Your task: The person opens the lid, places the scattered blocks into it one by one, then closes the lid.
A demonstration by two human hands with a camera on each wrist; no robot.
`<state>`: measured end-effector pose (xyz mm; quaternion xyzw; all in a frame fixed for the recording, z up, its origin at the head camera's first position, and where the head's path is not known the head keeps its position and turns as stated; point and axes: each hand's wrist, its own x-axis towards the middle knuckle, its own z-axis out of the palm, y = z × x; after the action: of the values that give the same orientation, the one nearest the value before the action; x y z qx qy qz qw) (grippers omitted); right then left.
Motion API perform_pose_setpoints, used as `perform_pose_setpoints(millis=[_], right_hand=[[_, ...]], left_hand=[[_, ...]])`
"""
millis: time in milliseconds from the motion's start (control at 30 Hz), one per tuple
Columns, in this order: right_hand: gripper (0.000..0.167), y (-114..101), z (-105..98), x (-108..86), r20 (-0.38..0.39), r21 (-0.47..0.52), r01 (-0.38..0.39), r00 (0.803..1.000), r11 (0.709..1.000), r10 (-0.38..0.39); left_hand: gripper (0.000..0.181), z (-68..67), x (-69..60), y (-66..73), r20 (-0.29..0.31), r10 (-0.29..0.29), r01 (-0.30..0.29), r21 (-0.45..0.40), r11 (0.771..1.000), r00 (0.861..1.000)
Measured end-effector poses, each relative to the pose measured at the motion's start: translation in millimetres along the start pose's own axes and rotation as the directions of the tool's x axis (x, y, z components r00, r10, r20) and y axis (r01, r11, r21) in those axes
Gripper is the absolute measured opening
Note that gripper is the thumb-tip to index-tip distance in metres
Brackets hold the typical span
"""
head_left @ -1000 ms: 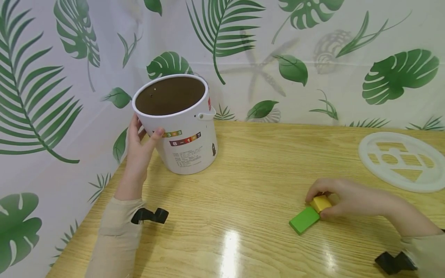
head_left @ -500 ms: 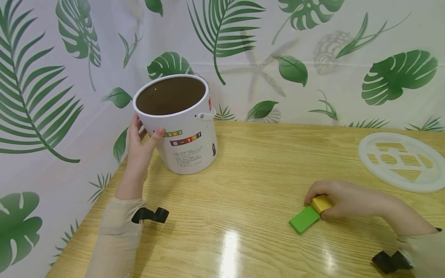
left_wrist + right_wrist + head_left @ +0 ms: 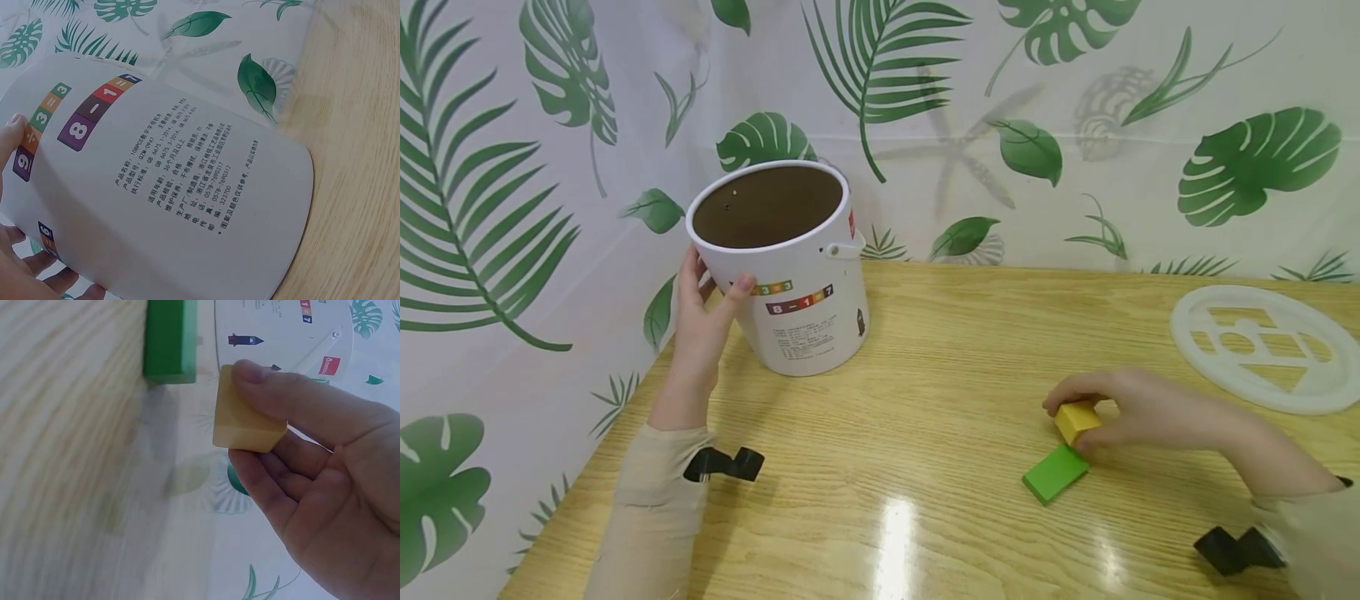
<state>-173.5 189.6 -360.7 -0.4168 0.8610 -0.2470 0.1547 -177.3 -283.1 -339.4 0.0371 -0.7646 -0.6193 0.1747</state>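
Observation:
A white bucket (image 3: 805, 333) with a brown inside and printed sums stands at the left of the table. My left hand (image 3: 700, 325) holds its left side, thumb on the front and fingers curling round behind. In the left wrist view the thumb and fingertips lie against the bucket wall (image 3: 125, 219). A yellow block (image 3: 1077, 421) is pinched between the thumb and fingers of my right hand (image 3: 1142, 412). The right wrist view shows this yellow block (image 3: 244, 419) off the table. Just below it in the head view, a green block (image 3: 1056, 473) lies flat on the table.
A white disc (image 3: 1195, 367) with cut-out shapes lies at the table's right. Behind and left of the wooden table (image 3: 955, 350) hangs a leaf-print sheet (image 3: 925, 125). The bucket's handle (image 3: 846, 248) hangs on its right side.
My right hand has lifted the yellow block from beside the green one and shifted slightly left and up in the view. The left hand, bucket and green block have stayed put.

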Motion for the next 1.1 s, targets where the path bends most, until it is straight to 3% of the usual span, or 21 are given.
perform_pose_setpoints(millis=[200,467,1100], right_hand=[[0.032,-9,-4,8.9,-0.03,-0.013,0.05,0.998,0.999,-0.05],[0.036,-22,-8,21.5,-0.038,-0.019,0.032,0.999,0.999,-0.033],[0.037,-46,-17,63.5,-0.052,0.006,0.11,0.993,0.994,-0.11]], left_hand=[[0.089,0.3,-0.1,0.5,-0.003,-0.002,0.002,0.004,1.0,1.0],[0.089,-0.5,0.9,-0.6,0.003,0.003,-0.003,0.001,1.0,1.0],[0.088,0.2,-1.1,0.8,0.005,0.033,-0.032,-0.021,0.999,0.999]])
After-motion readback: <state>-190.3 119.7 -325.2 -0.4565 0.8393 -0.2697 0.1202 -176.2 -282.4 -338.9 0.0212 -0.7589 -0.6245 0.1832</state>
